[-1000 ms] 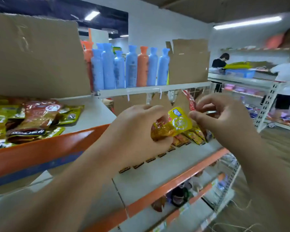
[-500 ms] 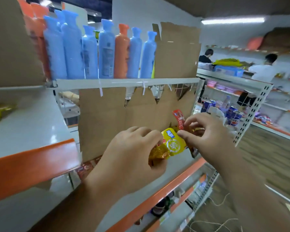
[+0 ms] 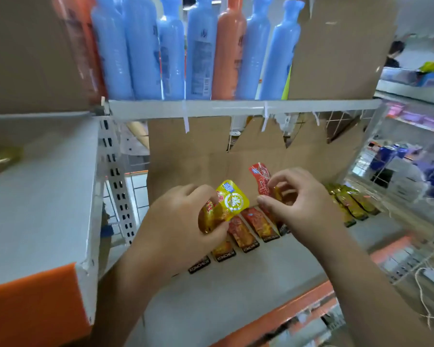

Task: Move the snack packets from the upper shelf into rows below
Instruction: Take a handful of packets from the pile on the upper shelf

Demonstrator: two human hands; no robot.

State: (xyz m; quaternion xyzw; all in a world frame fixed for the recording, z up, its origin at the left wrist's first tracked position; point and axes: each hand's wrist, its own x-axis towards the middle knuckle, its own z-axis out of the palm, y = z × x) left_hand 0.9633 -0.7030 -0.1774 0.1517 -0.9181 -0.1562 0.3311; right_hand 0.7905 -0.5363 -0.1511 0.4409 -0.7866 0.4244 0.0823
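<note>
My left hand (image 3: 183,221) grips a small bunch of snack packets, with a yellow packet (image 3: 232,200) sticking out on top. My right hand (image 3: 301,204) pinches a red packet (image 3: 261,177) by its lower part, holding it upright just right of the yellow one. Both hands hover over the grey lower shelf (image 3: 248,284). Under them lies a slanted row of red and orange packets (image 3: 248,229) with black ends. Farther right on the same shelf lies a row of olive-gold packets (image 3: 351,204). The upper shelf (image 3: 35,196) shows at the left, with a blurred packet at its far edge.
Blue and orange bottles (image 3: 171,51) stand on the white shelf rail (image 3: 236,107) above. Brown cardboard (image 3: 236,156) backs the lower shelf. An orange shelf lip (image 3: 286,311) runs along the front. A wire side panel (image 3: 386,186) closes the right end. A person stands far right.
The view swung right and down, off the upper shelf. My right hand drew a red packet away from the bunch in my left hand, and both hands now sit above the packet rows.
</note>
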